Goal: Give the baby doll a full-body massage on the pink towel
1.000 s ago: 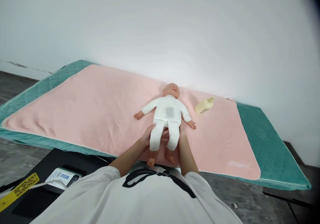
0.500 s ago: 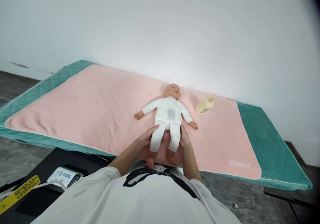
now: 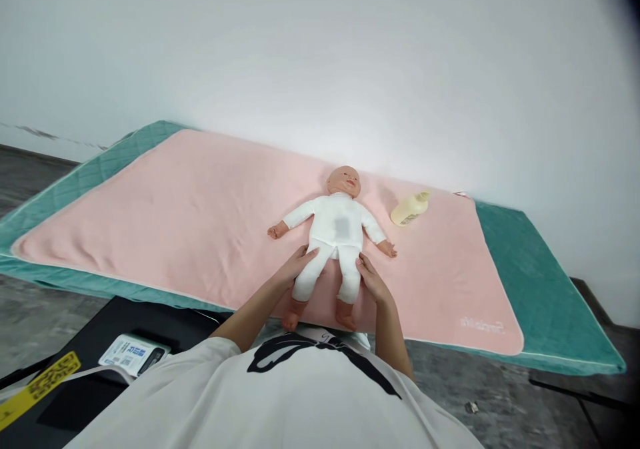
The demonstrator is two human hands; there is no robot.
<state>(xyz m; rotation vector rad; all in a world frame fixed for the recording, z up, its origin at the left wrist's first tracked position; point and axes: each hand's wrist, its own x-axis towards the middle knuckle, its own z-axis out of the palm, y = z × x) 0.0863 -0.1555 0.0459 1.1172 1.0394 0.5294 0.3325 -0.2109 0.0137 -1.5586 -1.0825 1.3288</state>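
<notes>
Legs of the white-suited doll point(image 3: 340, 222) have parted wider since the earlier frame, and the right hand point(image 3: 374, 281) I watch has shifted outward along the thigh; a pale, plain wall point(image 3: 320, 55) fills the upper half of my head view; below it stretches a green quilted pad point(image 3: 530, 275), seen on both sides of a pink blanket point(image 3: 150, 209) with faint lettering near its lower right corner; a white shirt point(image 3: 300, 409) with a black bow print spans the bottom.

At lower left I see a black flat surface point(image 3: 120, 322); on it are a yellow strip point(image 3: 43, 390) with a dark pattern and a small white-labelled box point(image 3: 134, 354).

The doll lies face up on the blanket, head toward the wall, arms spread, feet toward the shirt; the left hand point(image 3: 296, 265) touches its thigh at left, though I cannot tell whether those fingers are closed on it; the right hand's fingers are slightly apart, touching the other thigh; smallest, a cream bottle point(image 3: 410, 209) lies just beside the doll, to the right.
</notes>
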